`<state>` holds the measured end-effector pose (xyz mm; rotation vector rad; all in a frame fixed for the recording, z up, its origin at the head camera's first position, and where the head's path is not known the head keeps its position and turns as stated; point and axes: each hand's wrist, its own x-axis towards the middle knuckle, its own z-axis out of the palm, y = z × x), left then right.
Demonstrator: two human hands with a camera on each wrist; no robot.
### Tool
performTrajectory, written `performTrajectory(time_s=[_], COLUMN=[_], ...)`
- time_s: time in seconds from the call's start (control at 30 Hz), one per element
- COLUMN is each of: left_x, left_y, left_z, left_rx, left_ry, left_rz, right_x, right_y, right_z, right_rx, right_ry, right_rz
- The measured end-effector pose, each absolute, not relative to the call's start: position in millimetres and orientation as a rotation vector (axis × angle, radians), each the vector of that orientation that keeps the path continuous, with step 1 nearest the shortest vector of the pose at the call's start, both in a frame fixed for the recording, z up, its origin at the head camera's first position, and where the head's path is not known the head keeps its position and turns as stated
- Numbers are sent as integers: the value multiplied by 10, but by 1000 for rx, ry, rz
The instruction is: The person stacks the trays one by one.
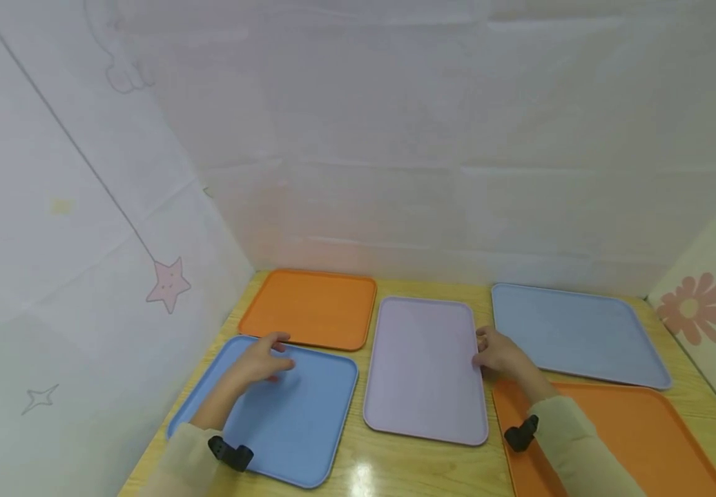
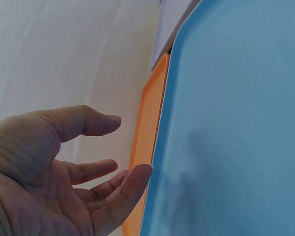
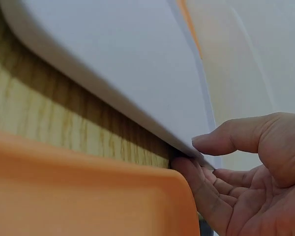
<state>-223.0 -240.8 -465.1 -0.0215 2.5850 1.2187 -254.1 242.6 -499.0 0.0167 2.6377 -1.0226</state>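
A pale purple tray (image 1: 427,373) lies in the middle of the table. My right hand (image 1: 499,355) pinches its right edge; in the right wrist view the thumb (image 3: 211,142) is on the rim and the fingers curl beneath it. Over the blue tray (image 1: 298,421) at the left hovers my left hand (image 1: 264,360), holding nothing. Its fingers (image 2: 123,196) are loosely bent and the thumb stands apart from them, as the left wrist view shows. The hand casts a shadow on the blue tray.
Behind the blue tray is an orange tray (image 1: 311,307). On the right lie a light blue-grey tray (image 1: 581,335) and a second orange tray (image 1: 631,435), beneath my right forearm. A pale sheet (image 1: 395,138) hangs behind the wooden table (image 1: 420,469), with printed sheets at both sides.
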Motion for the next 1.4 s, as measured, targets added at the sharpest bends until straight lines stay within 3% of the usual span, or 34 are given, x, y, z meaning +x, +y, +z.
performTrajectory(time_s=[0.4,1.4], left_x=[-2224,-2359], left_y=[-2635,-3210], left_z=[-4721,-4855], left_rx=[-73,-131], left_ry=[2556,2908], left_rz=[1281,799], right_x=[-2447,-2447], right_y=[2466,2466], right_z=[-5073,-5174], right_rx=[73,115], right_ry=[2374,2391], right_rz=[-1366,-1397])
